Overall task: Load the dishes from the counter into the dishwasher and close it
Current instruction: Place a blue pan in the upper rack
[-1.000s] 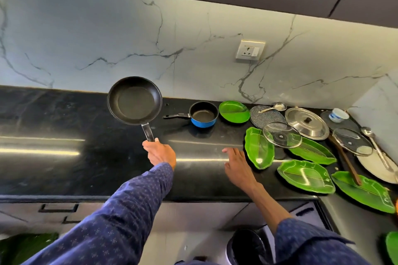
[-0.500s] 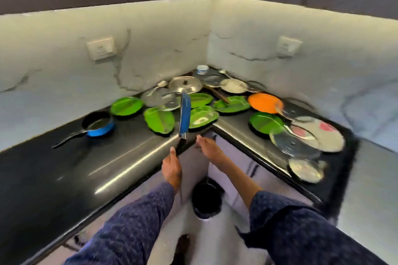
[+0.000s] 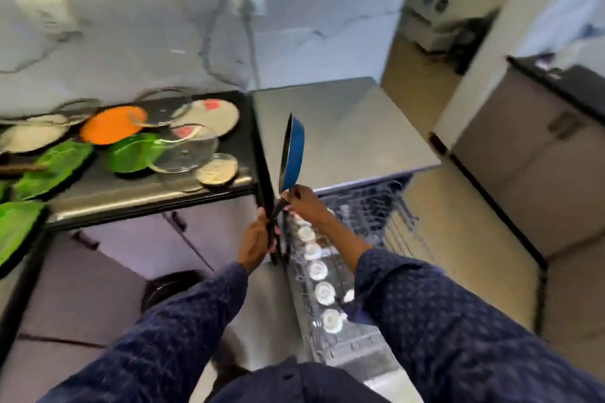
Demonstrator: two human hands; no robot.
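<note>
The frying pan [image 3: 292, 154] stands on edge in the air, its blue underside facing right and its dark inside facing left, handle pointing down toward six o'clock. It hangs just past the right end of the counter [image 3: 144, 196], above the near left corner of the open dishwasher [image 3: 357, 226]. The left hand [image 3: 257, 240] is curled around the lower part of the black handle. The right hand [image 3: 302, 201] grips the handle higher up, right where it meets the pan's body, fingers wrapped around it. Both sleeves are dark blue with a small dotted pattern.

Below the hands, toward five o'clock from the pan, the pulled-out rack [image 3: 330, 304] carries a row of small white cups [image 3: 322, 291] running toward the viewer; the wire tines further right are blurred. The dishwasher's grey top [image 3: 340, 127] lies at two o'clock from the pan.

At nine o'clock from the pan, the dark counter holds more dishes: an orange plate [image 3: 111, 124], green leaf-shaped plates [image 3: 52, 167], glass lids [image 3: 186, 150], a pale plate with a red mark [image 3: 212, 113] and a small steel lid [image 3: 217, 169] near the counter's front edge. Motion blur smears most of these. A wall socket [image 3: 248, 0] with a cable sits at eleven o'clock on the marble wall.
</note>
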